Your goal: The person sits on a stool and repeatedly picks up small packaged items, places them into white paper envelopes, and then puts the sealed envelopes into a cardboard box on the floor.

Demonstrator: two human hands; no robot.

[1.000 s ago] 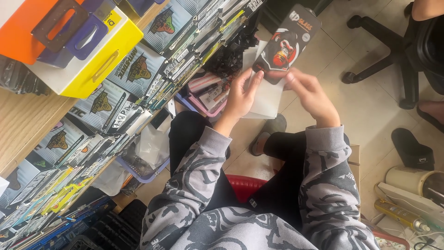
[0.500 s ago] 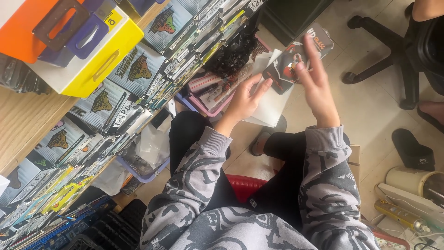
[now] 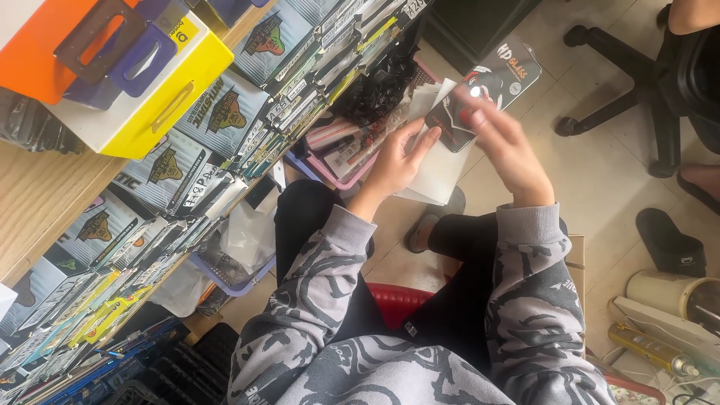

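Note:
My left hand (image 3: 401, 159) holds the near end of a flat dark packet with red and white artwork (image 3: 501, 79), with white paper sheets (image 3: 439, 161) behind it. My right hand (image 3: 508, 141) is over the packet's middle, blurred, fingers bent on its face and edge. Both hands are raised above my lap, in front of my grey patterned sleeves (image 3: 526, 292). Just past my left hand lies a pink tray (image 3: 339, 178) with small packets and a heap of black items (image 3: 379, 86).
Rows of flat boxed packets (image 3: 225, 105) fill the left side by a wooden shelf (image 3: 37, 202). A yellow and white box (image 3: 161, 90) and an orange box (image 3: 41, 52) lie on top. An office chair base (image 3: 637, 97), a black slipper (image 3: 670, 241) and a red stool (image 3: 397, 300) are near.
The packet has swung up and away to the right. My right hand slid from its right edge to across its face. My left hand stays at its near end.

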